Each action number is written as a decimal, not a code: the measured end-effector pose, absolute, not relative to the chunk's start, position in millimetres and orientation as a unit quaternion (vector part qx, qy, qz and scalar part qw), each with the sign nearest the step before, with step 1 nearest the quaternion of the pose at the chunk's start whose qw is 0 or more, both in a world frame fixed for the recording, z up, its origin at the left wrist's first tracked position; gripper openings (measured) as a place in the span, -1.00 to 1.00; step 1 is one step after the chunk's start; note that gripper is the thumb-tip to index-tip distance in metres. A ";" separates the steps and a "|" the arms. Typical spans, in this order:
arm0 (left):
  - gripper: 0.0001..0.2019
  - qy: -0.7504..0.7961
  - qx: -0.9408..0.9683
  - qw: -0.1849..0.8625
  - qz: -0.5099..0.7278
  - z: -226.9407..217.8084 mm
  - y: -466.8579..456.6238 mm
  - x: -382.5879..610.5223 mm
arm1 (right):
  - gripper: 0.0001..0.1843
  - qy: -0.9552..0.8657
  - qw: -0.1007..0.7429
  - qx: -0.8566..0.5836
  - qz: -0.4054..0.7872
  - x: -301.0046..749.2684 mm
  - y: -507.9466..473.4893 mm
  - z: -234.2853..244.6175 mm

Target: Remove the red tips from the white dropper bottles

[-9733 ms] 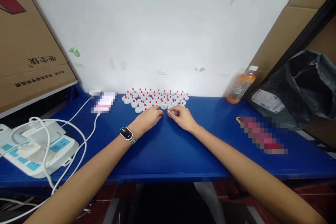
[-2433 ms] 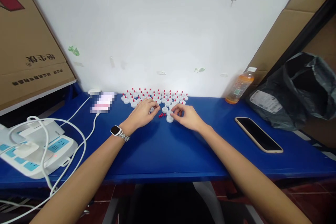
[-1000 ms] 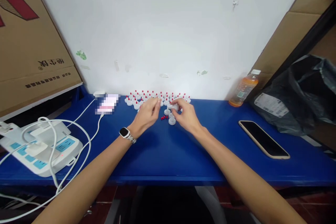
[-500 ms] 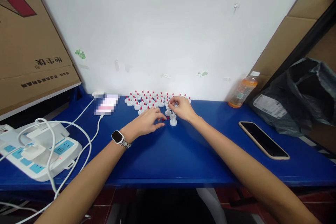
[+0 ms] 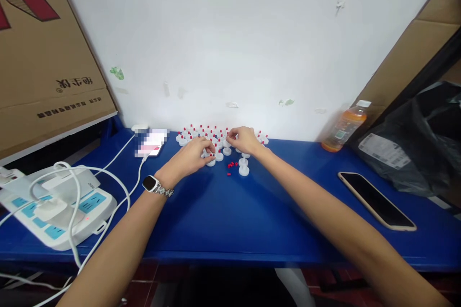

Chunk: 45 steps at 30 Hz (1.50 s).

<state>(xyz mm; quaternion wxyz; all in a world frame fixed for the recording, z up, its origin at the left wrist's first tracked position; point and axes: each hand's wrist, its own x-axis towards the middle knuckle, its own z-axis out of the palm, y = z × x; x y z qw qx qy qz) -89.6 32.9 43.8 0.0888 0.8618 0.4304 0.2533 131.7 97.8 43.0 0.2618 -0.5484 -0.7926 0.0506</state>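
Note:
My left hand (image 5: 194, 154) is closed, its thumb and index finger bent around a small red tip (image 5: 212, 156) just above a round white cap (image 5: 211, 162). With its thumb and fingertips, my right hand (image 5: 247, 140) pinches the top of another white cap (image 5: 226, 150), which stands at the cluster's front; the fingers hide its upper end. Several loose red tips (image 5: 231, 165) lie between and in front of the hands. To their right stand a few white caps (image 5: 244, 170) with no red showing. Behind both hands, many white caps with red tips (image 5: 201, 129) crowd together, partly covered by them.
Against the white wall stands the blue table (image 5: 201, 220). On the left are a power strip (image 5: 72, 216) with white cables, a charging phone (image 5: 153, 146) and a cardboard box (image 5: 54, 57). A drink bottle (image 5: 344, 127), phone (image 5: 376, 201) and dark plastic bag (image 5: 403, 139) lie right.
My left hand has drawn back leftward from the loose red tips to a white cap, its fingers closing. My right hand keeps its pinch at the cluster's front. The view has shifted slightly.

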 end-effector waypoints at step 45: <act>-0.73 0.359 0.859 0.130 0.341 32.7 20.5 -39.5 | -0.76 -0.796 0.430 -0.373 0.204 160.7 2.5 30.5</act>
